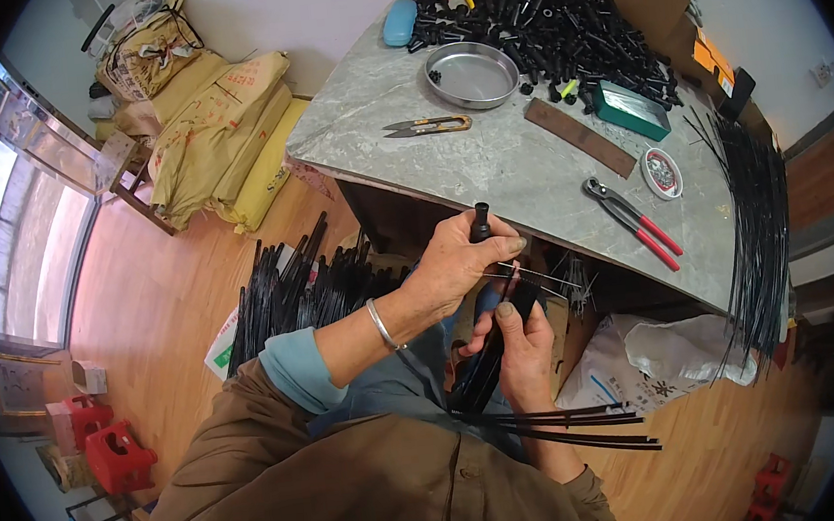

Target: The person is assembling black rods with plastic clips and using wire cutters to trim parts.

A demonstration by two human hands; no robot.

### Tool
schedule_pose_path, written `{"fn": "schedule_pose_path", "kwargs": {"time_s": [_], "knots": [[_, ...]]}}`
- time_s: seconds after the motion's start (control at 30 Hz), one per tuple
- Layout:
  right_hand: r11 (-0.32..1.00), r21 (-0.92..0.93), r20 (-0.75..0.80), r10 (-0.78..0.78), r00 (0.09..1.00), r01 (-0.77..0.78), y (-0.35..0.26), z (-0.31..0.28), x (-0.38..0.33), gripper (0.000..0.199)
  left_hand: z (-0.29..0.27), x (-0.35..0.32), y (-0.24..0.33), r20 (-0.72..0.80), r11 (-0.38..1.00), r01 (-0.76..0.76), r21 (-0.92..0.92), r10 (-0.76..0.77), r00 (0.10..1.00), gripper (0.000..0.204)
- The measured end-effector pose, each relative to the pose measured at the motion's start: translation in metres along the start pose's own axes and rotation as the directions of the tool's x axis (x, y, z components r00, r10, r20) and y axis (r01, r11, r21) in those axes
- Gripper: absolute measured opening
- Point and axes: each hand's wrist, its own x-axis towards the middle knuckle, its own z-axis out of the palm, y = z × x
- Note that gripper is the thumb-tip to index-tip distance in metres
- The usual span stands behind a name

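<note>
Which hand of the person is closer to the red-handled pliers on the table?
The right hand, though not by much. It is below the red-handled pliers, under the table edge. The left hand is farther left, gripping a black tube.

black tube's [480, 223] lower part hidden by left hand [452, 262]

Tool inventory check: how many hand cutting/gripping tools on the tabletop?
2. Thread snips lie beside the round metal tray; red-handled pincers lie near the table's front edge by a small dish. The black parts pile may hide others.
</note>
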Motion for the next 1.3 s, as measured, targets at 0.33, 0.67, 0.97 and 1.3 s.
{"fn": "schedule_pose_path", "kwargs": {"time_s": [0.33, 0.67, 0.97, 1.3], "knots": [[1.0, 0.029, -0.064, 0.004, 0.998, -0.002, 0.001, -0.01, 0.003, 0.014, -0.009, -0.011, 0.013, -0.02, 0.96, 0.093, 0.264, -0.091, 0.996, 0.029], [0.805, -0.554, 0.079, -0.2, 0.977, 0.21, -0.01, -0.026, 0.008, 0.018, -0.001, -0.023, -0.009, -0.017, 0.964, 0.045, 0.261, -0.042, 0.999, 0.019], [0.93, -0.355, 0.174, -0.033, 0.984, 0.094, -0.007, -0.038, 0.018, 0.024, -0.006, -0.023, -0.021, 0.039, 0.996, 0.074, 0.049, -0.076, 0.996, 0.022], [0.972, -0.205, 0.176, 0.154, 0.972, -0.117, -0.006, -0.046, 0.02, 0.025, 0.007, -0.028, -0.029, -0.015, 0.994, 0.031, 0.105, -0.03, 0.999, 0.022]]}}
